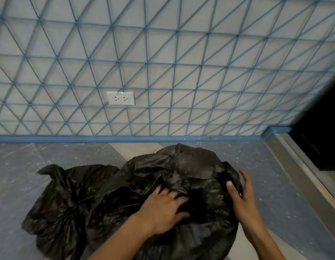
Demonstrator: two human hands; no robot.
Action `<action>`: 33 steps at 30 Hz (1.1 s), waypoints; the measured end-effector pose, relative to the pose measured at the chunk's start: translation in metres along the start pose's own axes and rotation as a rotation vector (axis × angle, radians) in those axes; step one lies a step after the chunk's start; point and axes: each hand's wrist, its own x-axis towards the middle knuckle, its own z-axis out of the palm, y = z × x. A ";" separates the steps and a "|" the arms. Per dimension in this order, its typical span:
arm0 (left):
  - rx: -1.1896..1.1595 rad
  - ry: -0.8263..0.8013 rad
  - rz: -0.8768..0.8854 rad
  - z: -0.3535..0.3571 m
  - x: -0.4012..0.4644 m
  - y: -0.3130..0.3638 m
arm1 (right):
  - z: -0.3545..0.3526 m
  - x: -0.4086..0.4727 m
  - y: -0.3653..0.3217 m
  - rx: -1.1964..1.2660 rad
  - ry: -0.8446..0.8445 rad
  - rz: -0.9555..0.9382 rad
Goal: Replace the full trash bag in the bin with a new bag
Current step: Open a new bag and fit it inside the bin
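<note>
Hands at work on black plastic: my left hand presses flat, fingers spread, into the loose middle of the new bag draped over what I take to be the bin (the bin itself is hidden under the film). My right hand cups the bag's right edge, fingers straight, thumb laid on the plastic — touching rather than gripping. Just left, touching the draped plastic, the full trash bag sits tied on the floor, its knot sticking up.

I judge the new bag thin, light and slippery, crumpling at any push; the place to hold it is the rim, pinched where it folds over the edge. The full one looks soft but heavy — best lifted by the knot.

Room is open on the floor left and ahead, up to the blue baseboard of the lattice-patterned wall; a raised threshold hems the right side.
</note>
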 end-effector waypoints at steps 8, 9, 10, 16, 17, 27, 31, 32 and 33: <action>0.004 -0.517 -0.090 0.050 0.077 -0.036 | 0.014 0.013 0.041 -0.264 -0.108 -0.008; 0.020 -0.549 -0.105 0.057 0.079 -0.037 | 0.015 0.017 0.048 -0.318 -0.120 0.009; 0.024 -0.561 -0.115 0.064 0.080 -0.038 | 0.016 0.020 0.054 -0.354 -0.133 0.041; -0.148 -0.282 -0.135 0.044 0.056 -0.024 | 0.009 0.021 0.045 -0.378 0.029 0.077; -0.163 -0.196 -0.124 0.034 0.045 -0.020 | 0.007 0.015 0.038 -0.466 0.143 -0.038; 0.486 -0.154 -0.359 0.039 0.026 -0.032 | 0.128 0.009 0.032 -1.307 -0.439 -0.521; 0.616 -0.389 -0.404 0.065 0.048 -0.039 | 0.136 0.039 0.077 -1.518 -0.568 -0.369; 0.641 -0.439 -0.405 0.070 0.051 -0.039 | 0.136 0.043 0.082 -1.555 -0.585 -0.356; 0.668 -0.486 -0.401 0.073 0.054 -0.039 | 0.137 0.046 0.086 -1.594 -0.600 -0.349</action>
